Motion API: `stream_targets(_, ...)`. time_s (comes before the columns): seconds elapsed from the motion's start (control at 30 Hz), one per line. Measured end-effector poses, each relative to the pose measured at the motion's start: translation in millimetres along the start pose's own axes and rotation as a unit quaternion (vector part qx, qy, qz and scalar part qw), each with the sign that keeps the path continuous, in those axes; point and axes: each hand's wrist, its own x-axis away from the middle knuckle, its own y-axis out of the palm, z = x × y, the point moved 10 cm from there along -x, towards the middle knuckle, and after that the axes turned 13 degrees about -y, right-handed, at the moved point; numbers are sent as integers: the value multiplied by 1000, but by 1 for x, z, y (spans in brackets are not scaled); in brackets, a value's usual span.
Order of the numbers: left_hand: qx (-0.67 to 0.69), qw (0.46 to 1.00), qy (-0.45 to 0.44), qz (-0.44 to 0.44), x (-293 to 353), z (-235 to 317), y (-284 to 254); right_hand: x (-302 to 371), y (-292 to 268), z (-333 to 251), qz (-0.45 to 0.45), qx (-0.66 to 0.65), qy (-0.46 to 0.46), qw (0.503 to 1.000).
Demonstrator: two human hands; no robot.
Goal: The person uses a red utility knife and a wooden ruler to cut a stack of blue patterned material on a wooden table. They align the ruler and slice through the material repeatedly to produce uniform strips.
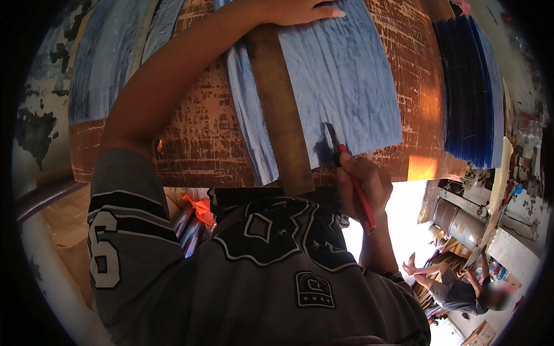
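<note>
My left hand (297,11) lies flat at the top edge of the view, fingers stretched out, over the far part of a streaked light-blue sheet (340,69) and the end of a flat brown straightedge (283,109). The straightedge runs lengthwise over the sheet, and its near end sticks out past the sheet's near edge. In my right hand (372,179) is a red utility knife (363,205), gripped near the sheet's near edge. Its blade points away from me, above the sheet to the right of the straightedge, with a dark shadow beside it. Whether the blade touches the sheet is unclear.
Beneath the sheet is a brown work board (196,132) covered in score marks. Blue streaked sheets (107,63) lie at the far left. A thick stack of dark-blue sheets (470,92) sits along the right side. Another person (456,294) sits at the lower right.
</note>
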Motion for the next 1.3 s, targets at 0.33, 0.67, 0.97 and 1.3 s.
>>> stream_targets(0.33,7,1000,-1,0,1,0,-2,2,-3,-4,22,-14,-14,1000)
stream_targets(0.67,12,1000,0,5,0,0,-4,13,-4,-6,10,-7,4,1000)
stream_targets(0.97,-1,1000,13,21,0,1,-4,21,-6,-10,-5,-3,8,1000)
stream_targets(1.3,16,1000,6,6,0,-1,-6,25,-6,-14,-3,-3,0,1000)
